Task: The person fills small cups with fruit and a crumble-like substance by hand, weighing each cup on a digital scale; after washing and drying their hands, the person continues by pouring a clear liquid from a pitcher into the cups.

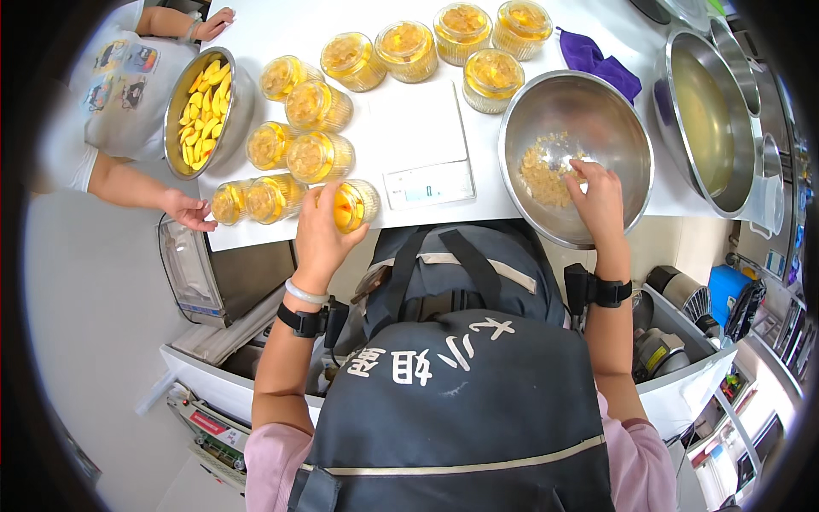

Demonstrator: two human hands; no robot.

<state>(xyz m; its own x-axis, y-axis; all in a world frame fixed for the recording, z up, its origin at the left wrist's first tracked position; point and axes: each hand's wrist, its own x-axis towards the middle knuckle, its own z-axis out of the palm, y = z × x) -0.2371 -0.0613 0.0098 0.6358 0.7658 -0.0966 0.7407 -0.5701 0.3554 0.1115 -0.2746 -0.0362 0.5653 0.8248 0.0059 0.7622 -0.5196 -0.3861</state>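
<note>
My left hand [324,224] is closed around a ribbed glass jar [366,200] at the table's front edge. Yellow fruit pieces show in the jar's mouth, without the pale amber topping seen on the other jars. My right hand [598,195] reaches into a large stainless steel bowl [630,137], its fingertips at a small heap of pale amber, lumpy pieces [544,173]. Whether anything is pinched between those fingers is hard to see. Several filled glass jars [318,155] stand to the left and along the back, topped with similar amber pieces.
Between the jars and bowl lies a white digital scale [419,128]. A purple cloth [598,64] is behind the bowl. Farther right stands a steel basin [704,121] of yellowish liquid. At left, a co-worker's hand [189,208] is beside the jars, near a bowl of sliced yellow fruit [206,115].
</note>
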